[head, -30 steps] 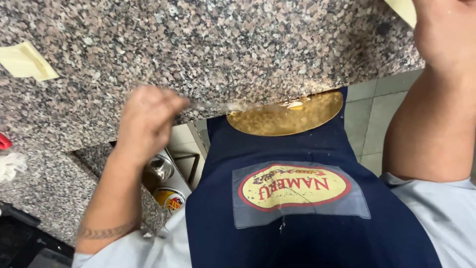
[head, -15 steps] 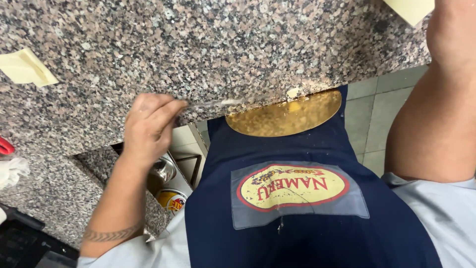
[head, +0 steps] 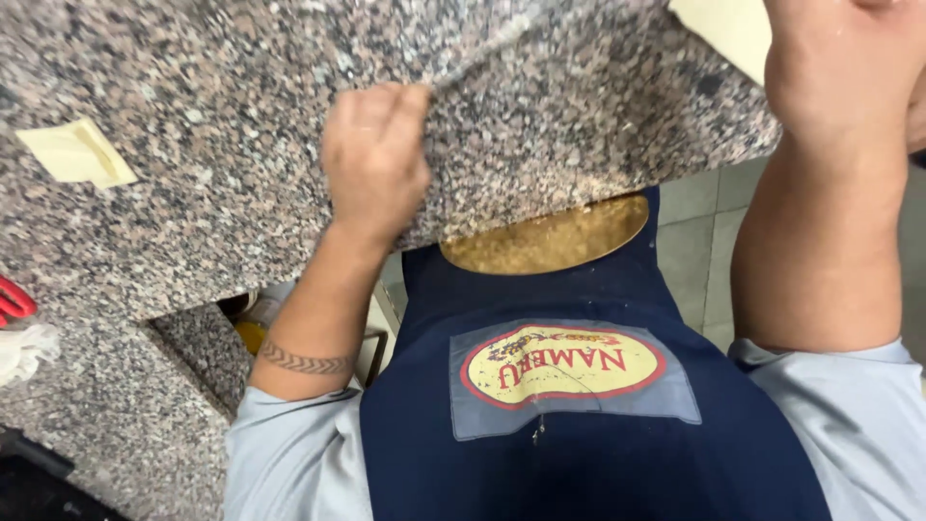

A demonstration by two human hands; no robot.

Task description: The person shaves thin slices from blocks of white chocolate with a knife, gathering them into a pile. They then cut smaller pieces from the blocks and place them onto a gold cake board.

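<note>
Left hand (head: 374, 159) rested on the speckled granite worktop (head: 222, 174) with fingers curled shut on nothing visible, right hand (head: 839, 68) unreadable at frame top; crumbs could spill onto the apron (head: 579, 434) below the worktop edge.

**Materials and Finishes Recorded**

Surface (head: 193, 212): speckled granite, polished, faint sheen. Apron (head: 579, 463): dark navy cloth, matt, with a glossy printed patch (head: 564, 365). Shirt sleeves (head: 289, 463): pale blue woven cloth, matt. Round tray (head: 550, 239): brass-toned metal, dull, crumb-strewn. Paper slip (head: 75, 152): cream, matt. Floor tiles (head: 690, 251): smooth ceramic.
</note>
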